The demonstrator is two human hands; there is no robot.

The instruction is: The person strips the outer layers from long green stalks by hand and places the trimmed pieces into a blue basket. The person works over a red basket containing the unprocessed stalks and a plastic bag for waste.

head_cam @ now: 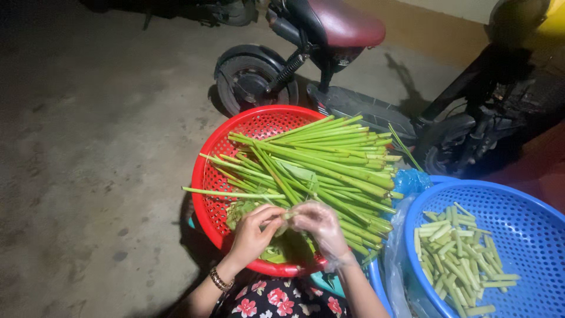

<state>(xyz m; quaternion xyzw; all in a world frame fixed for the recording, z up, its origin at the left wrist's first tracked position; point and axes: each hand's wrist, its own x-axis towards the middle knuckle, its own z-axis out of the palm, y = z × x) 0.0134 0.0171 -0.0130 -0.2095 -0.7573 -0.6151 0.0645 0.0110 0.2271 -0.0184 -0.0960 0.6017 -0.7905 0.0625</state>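
Together, both hands (288,227) pinch one green stalk piece (286,215) over the red basket (203,176).

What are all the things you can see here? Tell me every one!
red basket: one, red, centre of the floor
long stalks: many, green, lying across the red basket
blue basket: one, blue, at the right
cut stalk pieces: many, pale green, inside the blue basket
plastic bag: one, blue, between the baskets
scooter: one, dark with a maroon seat, behind the red basket
floor: one, grey concrete
bracelet: one, gold, left wrist
left hand: bare, on a stalk
right hand: in a clear glove, on the same stalk
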